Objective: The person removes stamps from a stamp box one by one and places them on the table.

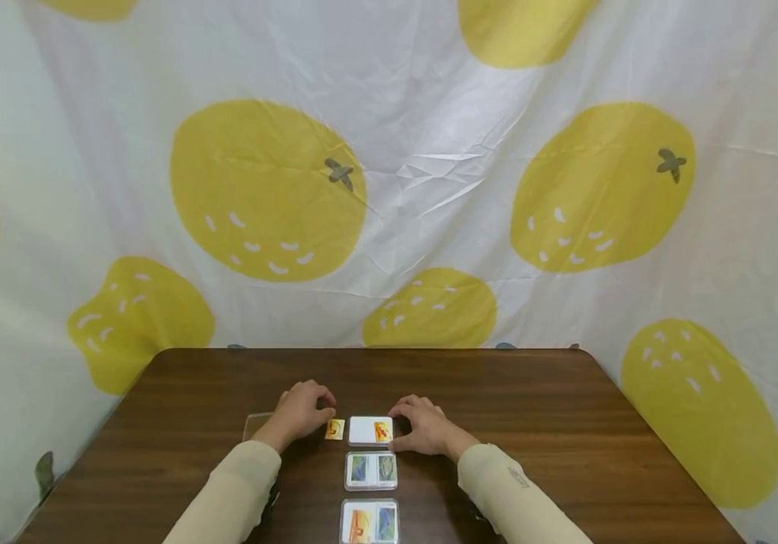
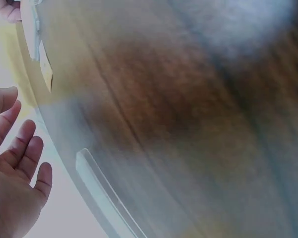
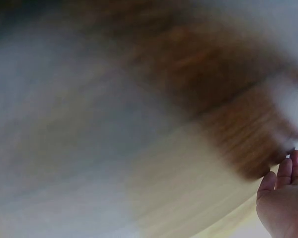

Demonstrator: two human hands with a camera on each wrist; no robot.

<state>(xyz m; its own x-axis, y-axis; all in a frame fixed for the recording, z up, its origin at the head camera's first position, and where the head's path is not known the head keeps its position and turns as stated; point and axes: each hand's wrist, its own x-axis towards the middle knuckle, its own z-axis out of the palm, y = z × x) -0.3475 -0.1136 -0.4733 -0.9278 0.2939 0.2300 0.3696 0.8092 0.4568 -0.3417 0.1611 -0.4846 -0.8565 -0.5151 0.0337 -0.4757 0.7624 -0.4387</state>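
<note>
Head view: on the brown desk [image 1: 566,423], a small orange card [image 1: 334,430] just left of a clear case [image 1: 362,430]. Left hand [image 1: 299,412] close by the card, grip apart. Right hand [image 1: 426,425] at the case's right side, grip apart too. Nearer, a second case [image 1: 371,470] and a third case [image 1: 371,522].

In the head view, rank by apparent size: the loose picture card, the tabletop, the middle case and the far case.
1. Tabletop
2. Middle case and far case: similar; the middle one is nearer the camera, so unsure
3. Loose picture card
</note>
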